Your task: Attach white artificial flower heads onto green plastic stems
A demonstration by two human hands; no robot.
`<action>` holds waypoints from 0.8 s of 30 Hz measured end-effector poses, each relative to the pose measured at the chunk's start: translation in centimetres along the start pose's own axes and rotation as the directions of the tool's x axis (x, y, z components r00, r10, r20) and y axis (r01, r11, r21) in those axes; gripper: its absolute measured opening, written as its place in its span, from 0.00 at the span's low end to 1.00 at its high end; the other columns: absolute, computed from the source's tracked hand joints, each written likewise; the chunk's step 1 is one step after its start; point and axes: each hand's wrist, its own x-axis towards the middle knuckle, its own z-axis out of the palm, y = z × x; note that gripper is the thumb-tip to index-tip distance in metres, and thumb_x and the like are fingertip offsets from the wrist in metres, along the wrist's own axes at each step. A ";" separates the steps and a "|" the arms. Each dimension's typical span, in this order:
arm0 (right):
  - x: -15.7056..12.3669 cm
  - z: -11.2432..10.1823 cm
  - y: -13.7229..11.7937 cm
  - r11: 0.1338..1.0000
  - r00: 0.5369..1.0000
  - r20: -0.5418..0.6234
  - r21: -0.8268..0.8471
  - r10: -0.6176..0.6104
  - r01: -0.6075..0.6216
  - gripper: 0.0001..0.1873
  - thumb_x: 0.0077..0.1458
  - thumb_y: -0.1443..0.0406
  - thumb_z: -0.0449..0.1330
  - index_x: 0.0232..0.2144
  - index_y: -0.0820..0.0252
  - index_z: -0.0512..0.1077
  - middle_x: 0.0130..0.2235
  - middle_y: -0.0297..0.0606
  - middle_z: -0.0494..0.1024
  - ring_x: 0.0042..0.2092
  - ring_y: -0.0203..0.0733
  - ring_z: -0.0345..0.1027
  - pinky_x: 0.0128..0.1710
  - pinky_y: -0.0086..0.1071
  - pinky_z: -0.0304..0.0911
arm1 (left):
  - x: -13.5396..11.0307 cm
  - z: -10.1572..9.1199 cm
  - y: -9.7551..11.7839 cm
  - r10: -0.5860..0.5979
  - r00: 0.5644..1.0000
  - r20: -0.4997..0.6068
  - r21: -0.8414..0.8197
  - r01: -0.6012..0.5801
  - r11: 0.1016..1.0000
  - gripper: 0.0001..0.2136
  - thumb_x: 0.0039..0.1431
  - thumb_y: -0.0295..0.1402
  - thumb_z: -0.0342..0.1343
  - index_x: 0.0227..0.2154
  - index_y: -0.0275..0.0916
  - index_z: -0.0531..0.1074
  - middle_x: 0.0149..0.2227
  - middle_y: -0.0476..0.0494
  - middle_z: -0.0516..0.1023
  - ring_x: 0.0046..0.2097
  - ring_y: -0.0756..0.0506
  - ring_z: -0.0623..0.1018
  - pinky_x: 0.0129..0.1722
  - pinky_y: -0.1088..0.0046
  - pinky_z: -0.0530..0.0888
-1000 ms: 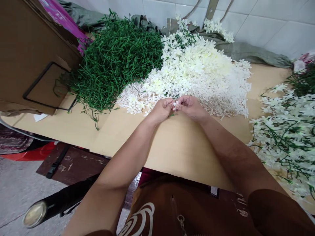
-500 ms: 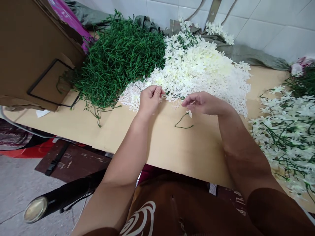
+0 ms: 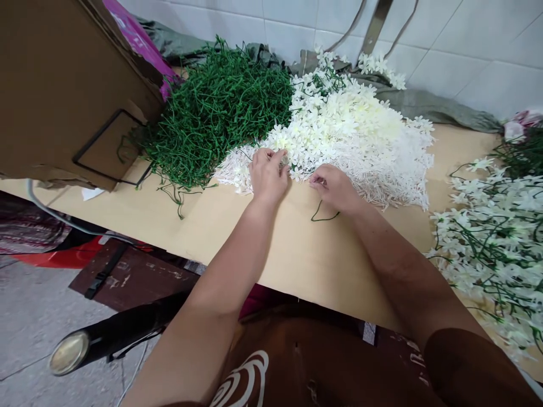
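Observation:
A heap of loose white artificial flowers (image 3: pixel 352 135) lies on the tan table (image 3: pixel 297 249). My left hand (image 3: pixel 267 175) rests at the heap's near edge, fingers curled in a pinch on a white flower. My right hand (image 3: pixel 335 186) is just to its right, fingers pinched on a thin green stem (image 3: pixel 324 215) that curls onto the table below it. A mound of green plastic stems (image 3: pixel 216 118) sits to the left of the flowers.
Stems with flowers fitted (image 3: pixel 496 237) pile up at the table's right end. A brown cardboard box (image 3: pixel 63 85) stands at the left, with grey cloth (image 3: pixel 424 104) along the tiled wall behind. A black tube (image 3: pixel 110 333) lies below the table's near edge.
My hands parted from a joined pinch at the table's middle. The left reached into the flower heap; the right, holding the green stem, drew in close beside it.

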 end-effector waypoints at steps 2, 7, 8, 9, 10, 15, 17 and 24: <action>0.1 -0.3 0.0 0.989 0.990 -0.117 0.133 0.083 -0.067 0.05 0.51 0.70 0.58 0.25 0.58 0.67 0.29 0.35 0.72 0.32 0.38 0.62 0.35 0.35 0.59 | 0.4 0.1 0.4 0.018 1.000 0.004 0.039 -0.018 0.999 0.12 0.53 0.28 0.57 0.40 0.45 0.77 0.44 0.37 0.70 0.51 0.34 0.68 0.51 0.52 0.64; 0.3 -0.7 -0.2 0.889 0.947 -0.194 0.432 0.257 -0.153 0.06 0.51 0.65 0.61 0.27 0.57 0.65 0.25 0.30 0.69 0.27 0.34 0.62 0.31 0.33 0.58 | 1.0 0.3 0.8 0.101 0.995 0.008 0.073 -0.101 0.992 0.05 0.56 0.28 0.55 0.32 0.43 0.76 0.41 0.38 0.71 0.49 0.36 0.69 0.49 0.54 0.63; 0.4 -0.8 -0.1 0.871 0.944 -0.189 0.465 0.270 -0.156 0.06 0.51 0.66 0.61 0.28 0.57 0.66 0.24 0.29 0.68 0.26 0.33 0.61 0.30 0.32 0.58 | 1.1 0.4 0.8 0.107 0.994 0.004 0.065 -0.107 0.992 0.05 0.56 0.29 0.55 0.32 0.43 0.76 0.42 0.38 0.71 0.49 0.35 0.69 0.50 0.54 0.63; 0.5 -0.8 0.0 0.857 0.943 -0.183 0.491 0.278 -0.157 0.05 0.51 0.67 0.61 0.29 0.57 0.66 0.24 0.29 0.67 0.26 0.32 0.60 0.28 0.31 0.58 | 1.1 0.4 0.8 0.114 0.993 0.002 0.055 -0.114 0.992 0.05 0.56 0.30 0.56 0.34 0.43 0.76 0.42 0.37 0.71 0.50 0.35 0.69 0.50 0.54 0.63; 0.6 -0.8 0.1 0.843 0.943 -0.172 0.514 0.285 -0.161 0.05 0.50 0.67 0.62 0.29 0.57 0.67 0.24 0.28 0.66 0.25 0.31 0.59 0.27 0.31 0.58 | 1.0 0.4 0.8 0.125 0.992 0.007 0.042 -0.126 0.991 0.06 0.56 0.31 0.57 0.36 0.43 0.76 0.43 0.37 0.71 0.50 0.35 0.69 0.50 0.54 0.63; 0.9 -0.8 0.5 0.745 0.940 -0.076 0.633 0.332 -0.212 0.11 0.47 0.63 0.67 0.30 0.57 0.67 0.25 0.29 0.70 0.27 0.31 0.65 0.29 0.30 0.66 | 1.1 0.4 0.7 0.117 0.992 0.052 0.014 -0.118 0.993 0.05 0.56 0.29 0.56 0.33 0.45 0.76 0.39 0.41 0.74 0.48 0.37 0.71 0.48 0.56 0.63; 0.9 -0.9 0.4 0.713 0.938 -0.051 0.664 0.343 -0.224 0.14 0.45 0.61 0.69 0.28 0.57 0.67 0.26 0.32 0.73 0.29 0.33 0.68 0.31 0.31 0.69 | 1.2 0.1 0.7 0.084 0.996 0.011 -0.014 -0.084 0.996 0.04 0.56 0.29 0.56 0.31 0.43 0.75 0.38 0.42 0.75 0.47 0.39 0.72 0.48 0.58 0.64; 0.9 -1.7 0.2 0.700 0.925 -0.153 0.699 0.347 -0.147 0.21 0.39 0.52 0.72 0.25 0.57 0.69 0.25 0.31 0.71 0.26 0.30 0.62 0.28 0.29 0.65 | 1.5 -0.5 2.6 -0.150 0.988 0.047 -0.589 0.149 0.795 0.02 0.54 0.31 0.60 0.30 0.39 0.72 0.31 0.48 0.74 0.33 0.49 0.71 0.36 0.72 0.68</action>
